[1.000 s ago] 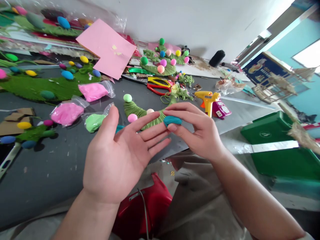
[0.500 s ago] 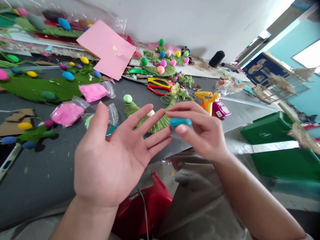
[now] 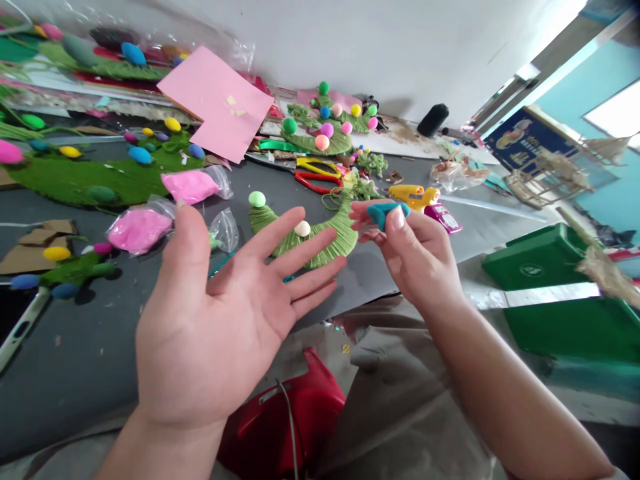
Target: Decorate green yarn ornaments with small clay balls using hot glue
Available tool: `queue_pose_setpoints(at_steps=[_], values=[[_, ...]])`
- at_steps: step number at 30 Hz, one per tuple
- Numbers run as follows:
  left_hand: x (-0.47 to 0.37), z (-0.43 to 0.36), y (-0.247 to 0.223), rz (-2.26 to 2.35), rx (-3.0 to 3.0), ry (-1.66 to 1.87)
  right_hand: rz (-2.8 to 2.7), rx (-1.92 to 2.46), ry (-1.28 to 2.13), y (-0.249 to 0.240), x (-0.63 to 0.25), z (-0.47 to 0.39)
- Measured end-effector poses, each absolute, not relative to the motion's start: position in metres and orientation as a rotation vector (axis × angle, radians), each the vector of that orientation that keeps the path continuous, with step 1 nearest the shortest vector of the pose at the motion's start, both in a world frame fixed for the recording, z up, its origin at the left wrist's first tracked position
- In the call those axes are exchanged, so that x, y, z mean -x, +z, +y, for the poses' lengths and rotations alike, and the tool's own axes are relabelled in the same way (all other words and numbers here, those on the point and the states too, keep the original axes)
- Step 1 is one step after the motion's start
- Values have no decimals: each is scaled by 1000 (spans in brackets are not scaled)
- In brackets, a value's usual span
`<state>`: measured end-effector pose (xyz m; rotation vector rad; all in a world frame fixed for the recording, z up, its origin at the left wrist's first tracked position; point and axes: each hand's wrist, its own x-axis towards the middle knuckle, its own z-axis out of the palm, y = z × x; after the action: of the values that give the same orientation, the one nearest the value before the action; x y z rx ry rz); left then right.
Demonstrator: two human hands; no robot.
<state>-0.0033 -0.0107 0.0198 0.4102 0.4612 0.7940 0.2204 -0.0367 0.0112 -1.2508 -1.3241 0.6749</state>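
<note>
Between the thumb and fingers of my right hand [image 3: 417,257] is a small lump of teal modelling clay [image 3: 384,213], bent and pressed by the thumb. My left hand [image 3: 225,320] is held palm up with its fingers spread, and nothing lies on it. Behind the hands, a crescent wrapped in green yarn [image 3: 327,248] rests on the grey table, partly hidden by my left fingers. A pale green ball [image 3: 257,199] sits at its left tip and a cream ball [image 3: 302,228] near its middle.
Bags of pink clay [image 3: 140,230] lie on the left of the grey table [image 3: 95,353]. Farther back are red-handled scissors [image 3: 317,181], pink paper [image 3: 220,100] and a yellow glue gun [image 3: 414,195]. Green bins [image 3: 570,333] stand at right, a red stool [image 3: 295,407] below.
My right hand has moved right, away from my left fingers, and turned so its thumb faces me. The teal clay now looks folded rather than long. My left hand has shifted slightly left.
</note>
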Motion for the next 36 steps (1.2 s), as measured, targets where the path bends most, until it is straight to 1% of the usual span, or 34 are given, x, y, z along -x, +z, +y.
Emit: queue_pose_setpoints(at_steps=[7,12,16,19,24,28,32,36], values=[[5,-10,15,432,-403,748,-1442,1214,554,12,-215,-41],[4,-11,18,444,-399,727,-1797,1299,408,15,-213,-42],[-4,-13,22,591,-413,747,-1825,1291,412,14,-213,-40],[-11,-16,16,700,-566,800,-1874,1265,405,12,-211,-41],[-16,-21,6,704,-740,778,-1987,1256,342,12,-204,-44],[-15,-20,11,772,-759,856,-2002,1252,362,12,-201,-45],[-14,-18,15,826,-745,865,-2035,1136,411,14,-202,-43],[-15,-18,11,783,-700,863,-2017,1103,349,13,-201,-42]])
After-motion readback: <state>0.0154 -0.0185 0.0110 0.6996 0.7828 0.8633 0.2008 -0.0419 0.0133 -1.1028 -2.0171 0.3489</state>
